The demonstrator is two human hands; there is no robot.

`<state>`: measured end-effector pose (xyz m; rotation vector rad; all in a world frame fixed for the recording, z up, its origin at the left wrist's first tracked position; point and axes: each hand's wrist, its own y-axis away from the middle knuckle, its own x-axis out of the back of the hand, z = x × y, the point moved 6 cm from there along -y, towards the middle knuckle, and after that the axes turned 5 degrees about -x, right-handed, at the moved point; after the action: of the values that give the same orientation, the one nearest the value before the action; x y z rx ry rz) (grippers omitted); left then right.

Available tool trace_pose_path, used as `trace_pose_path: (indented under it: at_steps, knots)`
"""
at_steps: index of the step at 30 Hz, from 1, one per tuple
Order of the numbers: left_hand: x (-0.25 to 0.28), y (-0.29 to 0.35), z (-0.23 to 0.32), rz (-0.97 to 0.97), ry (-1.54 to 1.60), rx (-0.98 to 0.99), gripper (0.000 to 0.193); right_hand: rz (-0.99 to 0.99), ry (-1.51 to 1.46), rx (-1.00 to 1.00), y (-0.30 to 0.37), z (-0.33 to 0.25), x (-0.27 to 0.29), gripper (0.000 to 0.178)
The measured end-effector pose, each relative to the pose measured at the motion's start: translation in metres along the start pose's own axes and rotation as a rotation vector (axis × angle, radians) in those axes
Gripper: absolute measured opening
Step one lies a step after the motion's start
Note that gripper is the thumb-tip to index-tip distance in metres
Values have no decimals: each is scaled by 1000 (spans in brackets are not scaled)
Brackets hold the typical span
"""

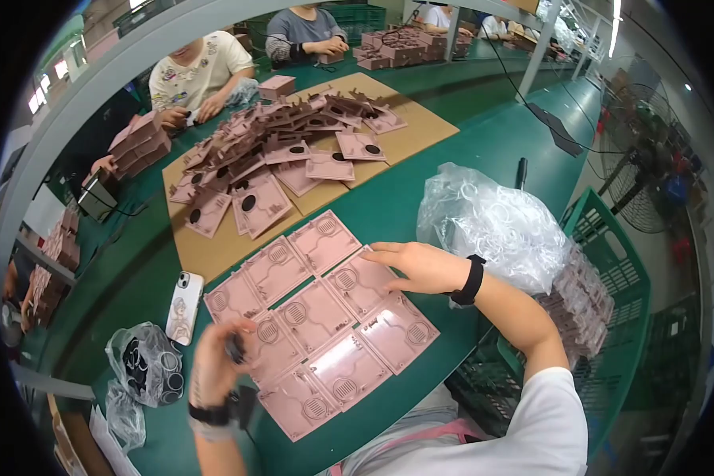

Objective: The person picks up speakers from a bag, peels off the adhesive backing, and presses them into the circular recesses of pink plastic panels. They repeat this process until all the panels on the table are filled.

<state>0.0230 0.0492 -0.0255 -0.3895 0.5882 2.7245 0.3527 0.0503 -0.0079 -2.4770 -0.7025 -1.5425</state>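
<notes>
On the near edge of the green table [452,198] we see nine flat pink plastic panels [317,317] laid side by side in a block of three rows, each one touching its neighbours. Our right hand [416,266] lies flat and open on the far right side of this block, the fingers stretched out and resting on one panel, holding nothing. Our left hand [218,357] is at the near left corner of the block, and its fingers are closed around a small dark round part [236,347], just above a panel. Just left of the panels lies a white phone [184,307], and nearer the left corner of the table stands a clear bag of dark round parts [147,365]. To the right of our right hand, a big crumpled clear plastic bag [492,222] sits at the table edge, beside a green crate [611,270] with more pink pieces. Further in the middle of the table, a heap of pink panels [278,151] rests on a brown cardboard sheet [420,119]. At the far edge other people [202,71] work with the same pink parts.
</notes>
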Motion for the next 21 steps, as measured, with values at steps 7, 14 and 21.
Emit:
trace_pose_path:
  at_steps: [7,14,21]
  knots:
    - [-82,26,-53,115,90,15,17,109,-476,221,12,-98,-3,35]
    - [-98,41,-65,98,258,-81,18,-81,-744,-3,21,-107,-38,24]
    - [-95,147,-30,-1099,314,-971,25,-797,-1024,1042,127,-161,9,22]
